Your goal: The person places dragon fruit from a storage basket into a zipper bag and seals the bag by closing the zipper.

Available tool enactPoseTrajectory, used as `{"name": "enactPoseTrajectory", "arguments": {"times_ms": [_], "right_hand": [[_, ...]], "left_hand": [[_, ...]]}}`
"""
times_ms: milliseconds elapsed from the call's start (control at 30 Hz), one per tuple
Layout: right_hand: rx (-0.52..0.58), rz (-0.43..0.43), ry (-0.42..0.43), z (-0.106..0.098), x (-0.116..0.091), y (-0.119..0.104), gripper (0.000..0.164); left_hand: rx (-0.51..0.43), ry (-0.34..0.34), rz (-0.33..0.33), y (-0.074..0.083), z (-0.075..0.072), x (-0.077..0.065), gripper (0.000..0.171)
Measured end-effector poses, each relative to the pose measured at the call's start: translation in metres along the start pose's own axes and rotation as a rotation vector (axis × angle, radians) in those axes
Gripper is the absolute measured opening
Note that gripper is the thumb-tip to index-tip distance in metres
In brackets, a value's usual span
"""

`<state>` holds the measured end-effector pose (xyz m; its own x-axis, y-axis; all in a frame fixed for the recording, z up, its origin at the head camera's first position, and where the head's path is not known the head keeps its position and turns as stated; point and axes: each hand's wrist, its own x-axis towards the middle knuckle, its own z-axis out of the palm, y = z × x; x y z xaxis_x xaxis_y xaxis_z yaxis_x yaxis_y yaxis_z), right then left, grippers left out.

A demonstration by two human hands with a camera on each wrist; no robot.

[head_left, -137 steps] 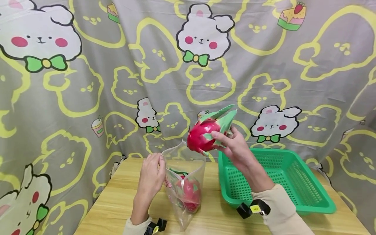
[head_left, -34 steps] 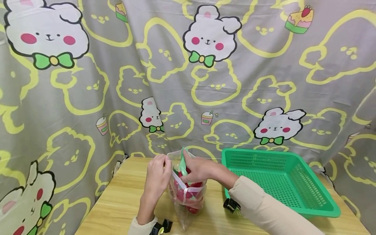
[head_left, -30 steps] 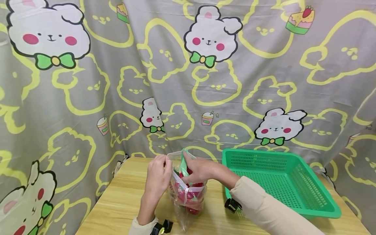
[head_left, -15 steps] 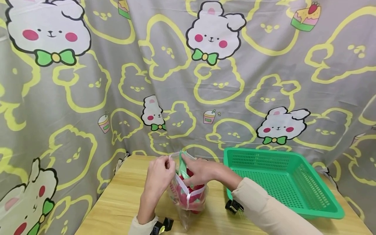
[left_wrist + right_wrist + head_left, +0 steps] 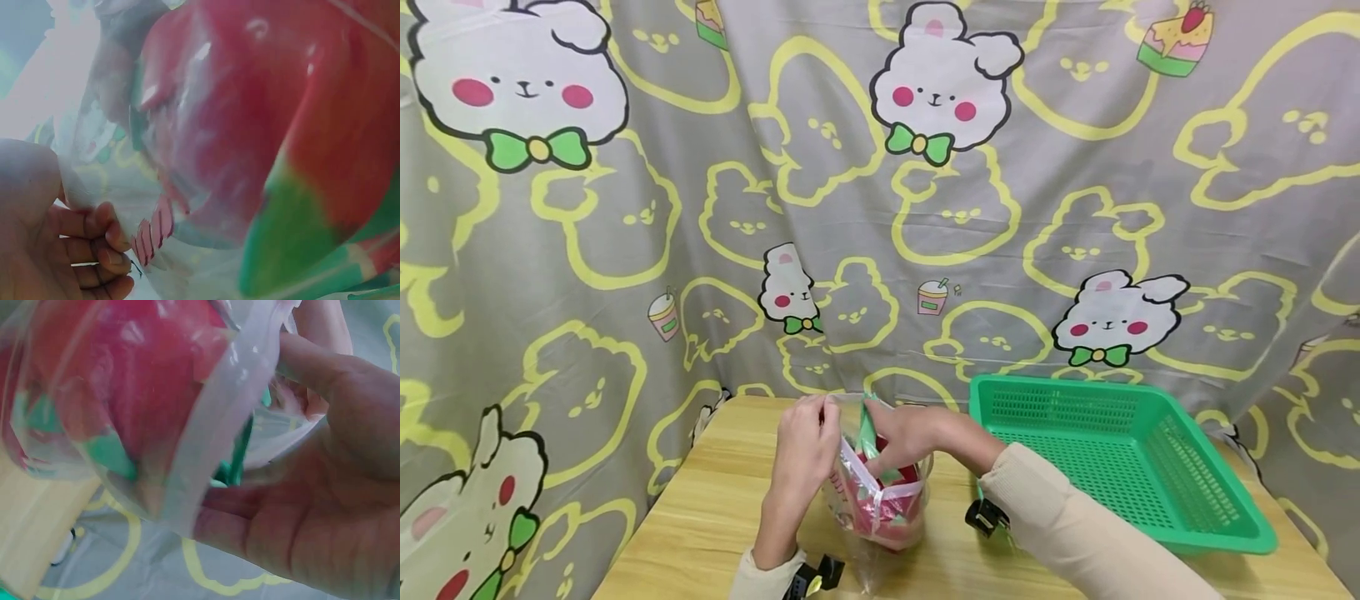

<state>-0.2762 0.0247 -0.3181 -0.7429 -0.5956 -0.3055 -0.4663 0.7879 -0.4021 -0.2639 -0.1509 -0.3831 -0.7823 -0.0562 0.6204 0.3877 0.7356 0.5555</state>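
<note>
Soft, even light fills the head view, bright on the pale wooden table (image 5: pixel 722 475) and the grey cartoon-print curtain (image 5: pixel 1075 171), whose folds carry only faint shading. A diffuse shadow lies under the near rim of the green plastic basket (image 5: pixel 1195 475). Small glints catch on the clear zip bag (image 5: pixel 880 510). The wide lens stretches the curtain's print toward the left edge.

The left wrist view is hazy, its upper left blown nearly white; blurred highlights streak the dragon fruit (image 5: pixel 231 106), and the left hand (image 5: pixel 56 237) looks soft. The right wrist view is cooler and duller, with the right hand (image 5: pixel 325 481) partly shaded and lacking fine detail.
</note>
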Motion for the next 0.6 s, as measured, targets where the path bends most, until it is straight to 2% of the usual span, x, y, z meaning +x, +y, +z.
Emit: {"name": "enactPoseTrajectory", "arguments": {"times_ms": [167, 333, 600], "right_hand": [[0.138, 0.055, 0.062, 0.001, -0.004, 0.001, 0.118], [0.196, 0.080, 0.128, 0.003, -0.004, 0.001, 0.117], [0.075, 0.088, 0.182, 0.013, -0.003, 0.000, 0.123]], "left_hand": [[0.000, -0.017, -0.005, 0.001, -0.001, 0.000, 0.045], [-0.016, -0.034, -0.023, 0.002, -0.001, -0.002, 0.046], [-0.043, -0.004, -0.050, 0.000, -0.004, -0.002, 0.046]]}}
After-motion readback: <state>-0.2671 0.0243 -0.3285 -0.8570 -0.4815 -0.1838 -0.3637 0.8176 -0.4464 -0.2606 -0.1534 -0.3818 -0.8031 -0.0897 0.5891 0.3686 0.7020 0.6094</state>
